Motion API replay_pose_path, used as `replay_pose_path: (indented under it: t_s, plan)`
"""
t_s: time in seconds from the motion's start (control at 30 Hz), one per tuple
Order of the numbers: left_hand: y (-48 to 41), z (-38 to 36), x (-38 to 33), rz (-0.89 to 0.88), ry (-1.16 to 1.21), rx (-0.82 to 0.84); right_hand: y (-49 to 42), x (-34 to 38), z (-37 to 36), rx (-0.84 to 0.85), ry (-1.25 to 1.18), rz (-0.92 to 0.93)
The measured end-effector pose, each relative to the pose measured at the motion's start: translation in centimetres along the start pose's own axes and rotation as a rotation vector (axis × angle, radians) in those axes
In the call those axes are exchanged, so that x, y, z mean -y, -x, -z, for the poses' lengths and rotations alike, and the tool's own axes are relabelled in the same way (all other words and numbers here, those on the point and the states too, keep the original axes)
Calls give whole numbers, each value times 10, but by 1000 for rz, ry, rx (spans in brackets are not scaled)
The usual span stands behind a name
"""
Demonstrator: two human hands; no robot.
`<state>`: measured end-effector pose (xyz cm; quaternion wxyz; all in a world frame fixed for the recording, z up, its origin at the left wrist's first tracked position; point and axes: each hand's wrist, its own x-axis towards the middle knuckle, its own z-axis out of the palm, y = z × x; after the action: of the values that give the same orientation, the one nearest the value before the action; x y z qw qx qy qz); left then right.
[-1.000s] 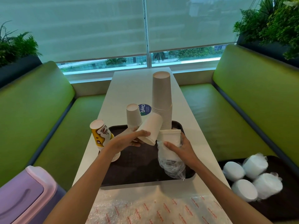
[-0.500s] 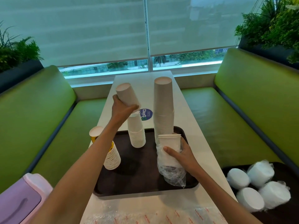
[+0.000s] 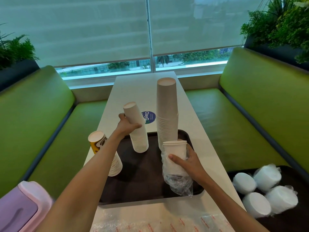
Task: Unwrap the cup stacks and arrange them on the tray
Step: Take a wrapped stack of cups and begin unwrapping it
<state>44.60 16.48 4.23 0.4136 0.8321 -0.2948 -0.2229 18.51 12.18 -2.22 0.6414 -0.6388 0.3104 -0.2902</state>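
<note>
Left hand (image 3: 128, 127) clasps the stack (image 3: 140, 141) near its top; its base stands below on the tray (image 3: 150, 190). Right hand (image 3: 189, 162) grasps wrapped cups (image 3: 174, 150), wrap (image 3: 179, 185) bunched beneath. Probably light, crushable, tippy: hold mid-wall, gently.

White table (image 3: 145, 91) ran up centre frame to a window (image 3: 184, 57); roller blinds (image 3: 83, 30) mostly down. Green padded bench (image 3: 33, 106) left, another (image 3: 260, 101) right. Potted plants (image 3: 284, 24) in upper corners. Dim greenish daylight.
</note>
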Motion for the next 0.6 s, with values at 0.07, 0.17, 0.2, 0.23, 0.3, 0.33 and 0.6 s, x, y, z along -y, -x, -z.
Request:
replay_pose_path:
  t_s: [0.07, 0.17, 0.2, 0.23, 0.3, 0.33, 0.6]
  plan:
    - [3, 2, 7, 24, -49, 35, -1, -3, -3, 9, 5, -4]
    - [6, 6, 11, 51, -118, 32, -2, -4, -10, 25, 47, -8]
    - [6, 7, 11, 58, -132, 27, -2, -3, -13, 29, 65, -8]
    - [7, 8, 10, 61, -137, 20, -2, -2, -15, 32, 79, -6]
    - [8, 7, 6, 57, -124, 8, -1, 0, -16, 40, 94, 2]
    - [10, 6, 3, 53, -111, -1, -1, 1, -16, 39, 102, 5]
    - [61, -14, -39, -357, 90, -414, 7, 4, -11, 41, 131, -7]
